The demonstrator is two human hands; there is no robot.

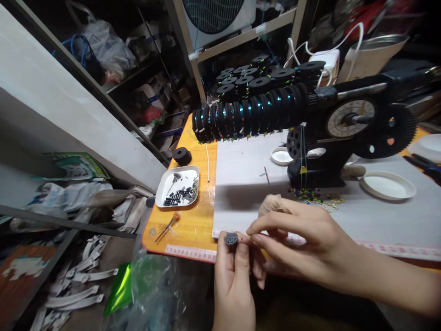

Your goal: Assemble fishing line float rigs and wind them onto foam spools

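Observation:
Near the front edge of the table, my left hand (237, 273) is closed, with a small dark grey, round, bumpy-topped piece (231, 238) between its thumb and fingers. Close on its right is my right hand (310, 234), thumb and index fingertip pinched together. Whatever the pinch holds is too small to make out. A beige wrapping (272, 205) covers part of another finger of the right hand. Beyond that hand, small dark and yellow beads (312, 195) lie on a white sheet (248, 174) below a black geared machine (320, 156).
Black spools (248, 115) line the machine's arm, with more stacked spools (260, 82) behind. At left stand a white tray (160, 195) of small dark parts and a brush-like tool (168, 225). White dishes (387, 185) and black-handled pliers (425, 168) are at right.

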